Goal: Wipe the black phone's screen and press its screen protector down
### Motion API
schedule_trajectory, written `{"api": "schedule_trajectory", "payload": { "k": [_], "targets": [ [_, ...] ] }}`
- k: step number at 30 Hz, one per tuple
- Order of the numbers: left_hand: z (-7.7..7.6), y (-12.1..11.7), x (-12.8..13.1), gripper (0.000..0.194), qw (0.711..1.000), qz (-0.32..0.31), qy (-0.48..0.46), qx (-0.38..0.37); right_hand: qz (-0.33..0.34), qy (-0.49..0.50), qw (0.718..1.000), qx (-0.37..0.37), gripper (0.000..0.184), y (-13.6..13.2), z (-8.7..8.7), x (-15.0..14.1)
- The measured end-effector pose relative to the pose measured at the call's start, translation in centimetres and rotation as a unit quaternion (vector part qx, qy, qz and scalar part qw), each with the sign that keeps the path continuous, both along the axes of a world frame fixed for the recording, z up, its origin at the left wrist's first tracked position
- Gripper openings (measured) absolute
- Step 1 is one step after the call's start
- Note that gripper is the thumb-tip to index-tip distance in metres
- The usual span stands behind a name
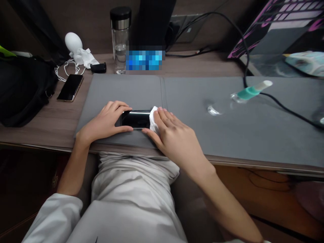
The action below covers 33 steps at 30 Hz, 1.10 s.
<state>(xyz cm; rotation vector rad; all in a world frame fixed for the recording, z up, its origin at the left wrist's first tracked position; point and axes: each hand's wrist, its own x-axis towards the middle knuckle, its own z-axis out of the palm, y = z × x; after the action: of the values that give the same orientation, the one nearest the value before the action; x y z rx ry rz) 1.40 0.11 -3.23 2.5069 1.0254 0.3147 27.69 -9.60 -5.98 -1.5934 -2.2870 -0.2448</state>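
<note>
One black phone [136,118] lies flat, face up, on the grey mat [253,135] right in front of you; clock dirs run from it, 12 being the wall side. Going L to R: btwn 9 and 10 you've a black bag [22,91], then at approx 10 a second phone [70,87], face up on the wood. Near 11 there's a white rounded object [73,42] w/ a crumpled white piece [88,58] and a small blk item [98,68] just beside it. At 9 your left hand [106,118] is clamped on the black phone's end, thumb on the near long edge, fingers on the far one. Btwn 11 and 12 a clear bottle [120,42] stands upright, blk lid on, part-filled w/ clear liquid; next to it at 12, a blue blurred patch [145,60], can't tell what. At 3 the white tissue [152,119] covers the phone's R end, and your right hand [174,131] is closed over it, fingers together on top, thumb apart at the near edge. Farther out at 3, a clear cap [214,110] lies on the mat. Btwn 2 and 3, a teal-banded bottle [249,92] slants, white end up; blk cord [247,57] passes behind it
</note>
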Motion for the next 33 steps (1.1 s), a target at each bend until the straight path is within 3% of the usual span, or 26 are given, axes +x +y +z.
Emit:
{"api": "schedule_trajectory", "payload": {
  "k": [7, 17, 27, 33],
  "targets": [
    [0.0, 0.0, 0.0, 0.066, 1.0, -0.001, -0.006, -0.003, -0.002, -0.031, 0.999, 0.033, 0.071, -2.1, 0.8, -0.9],
    [0.2, 0.1, 0.1, 0.065, 1.0, -0.001, -0.001, -0.005, 0.013, 0.014, 1.0, -0.011, 0.068, 0.0, 0.2, 0.1],
    [0.3, 0.0, 0.0, 0.065, 1.0, 0.002, -0.001, -0.007, 0.016, -0.038, 0.999, 0.029, 0.074, -2.6, 1.1, -0.7],
    [0.2, 0.1, 0.0, 0.065, 1.0, 0.001, 0.001, -0.005, 0.014, -0.007, 1.0, 0.013, 0.067, -1.5, 0.9, -0.4]
  ]
}}
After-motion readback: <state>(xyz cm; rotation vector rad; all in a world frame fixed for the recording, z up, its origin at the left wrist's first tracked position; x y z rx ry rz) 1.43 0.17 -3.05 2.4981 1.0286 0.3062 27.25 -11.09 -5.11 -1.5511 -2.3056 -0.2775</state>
